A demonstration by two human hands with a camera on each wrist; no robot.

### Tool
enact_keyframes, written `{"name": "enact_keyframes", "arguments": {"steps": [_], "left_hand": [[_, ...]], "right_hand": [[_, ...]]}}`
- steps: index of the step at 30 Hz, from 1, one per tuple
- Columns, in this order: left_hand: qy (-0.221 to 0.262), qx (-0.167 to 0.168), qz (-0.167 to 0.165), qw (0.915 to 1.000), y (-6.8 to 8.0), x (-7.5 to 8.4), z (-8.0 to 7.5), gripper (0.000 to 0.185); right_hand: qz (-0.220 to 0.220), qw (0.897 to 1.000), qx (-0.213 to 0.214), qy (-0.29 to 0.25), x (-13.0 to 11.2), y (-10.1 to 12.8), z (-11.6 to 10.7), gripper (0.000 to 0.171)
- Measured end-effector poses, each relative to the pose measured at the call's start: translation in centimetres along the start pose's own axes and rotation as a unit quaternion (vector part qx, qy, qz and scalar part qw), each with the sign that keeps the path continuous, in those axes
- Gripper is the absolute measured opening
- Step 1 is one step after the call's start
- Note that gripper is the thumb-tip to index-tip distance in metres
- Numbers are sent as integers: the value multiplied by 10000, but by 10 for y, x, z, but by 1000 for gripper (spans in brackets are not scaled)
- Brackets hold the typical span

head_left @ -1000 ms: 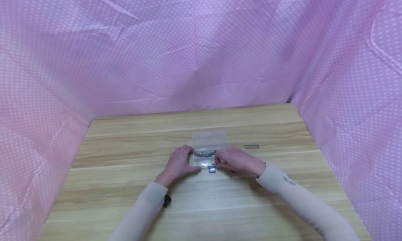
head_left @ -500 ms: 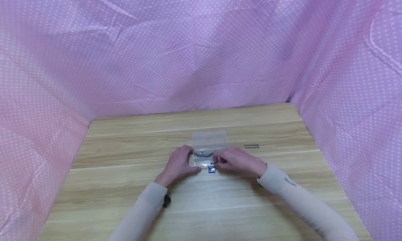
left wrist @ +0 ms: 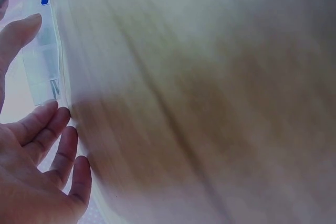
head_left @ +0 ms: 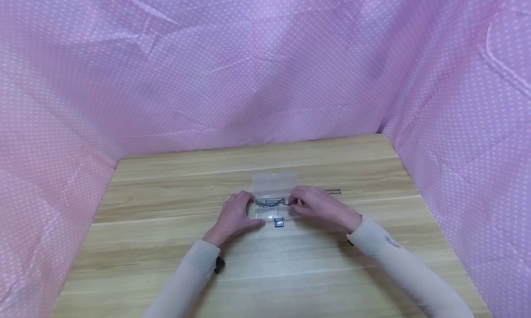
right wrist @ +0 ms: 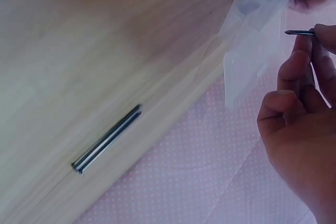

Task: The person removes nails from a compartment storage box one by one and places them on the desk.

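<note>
Hands: left hand (head_left: 234, 215) steadies clear box (head_left: 274, 196) with straight fingers, right hand (head_left: 317, 203) pinches nail (right wrist: 300, 32), over wooden table (head_left: 166, 244), pink-curtained.

Your light wooden table (head_left: 166, 244) carries a clear plastic box (head_left: 274, 196) near its middle. Just in front of the box lies a small blue clip (head_left: 279, 223); to its right lie two dark nails (head_left: 333, 191).
</note>
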State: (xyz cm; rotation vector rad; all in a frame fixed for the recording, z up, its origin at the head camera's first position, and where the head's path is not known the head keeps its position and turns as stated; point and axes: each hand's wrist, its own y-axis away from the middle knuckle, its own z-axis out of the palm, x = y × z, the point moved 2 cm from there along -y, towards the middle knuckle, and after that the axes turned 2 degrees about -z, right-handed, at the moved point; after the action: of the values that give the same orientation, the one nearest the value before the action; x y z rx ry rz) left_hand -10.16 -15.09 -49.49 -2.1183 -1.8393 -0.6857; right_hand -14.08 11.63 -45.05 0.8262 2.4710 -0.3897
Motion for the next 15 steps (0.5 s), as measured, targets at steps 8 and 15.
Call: {"name": "enact_keyframes", "arguments": {"steps": [8,15], "left_hand": [[-22,-31,-29,10000,0,0,0,78],[-15,-30,-29,10000,0,0,-1,79]], "right_hand": [[-19,9997,247,-25,6,8,-11,6],[14,9985,539,-22,13,18,-18,8]]}}
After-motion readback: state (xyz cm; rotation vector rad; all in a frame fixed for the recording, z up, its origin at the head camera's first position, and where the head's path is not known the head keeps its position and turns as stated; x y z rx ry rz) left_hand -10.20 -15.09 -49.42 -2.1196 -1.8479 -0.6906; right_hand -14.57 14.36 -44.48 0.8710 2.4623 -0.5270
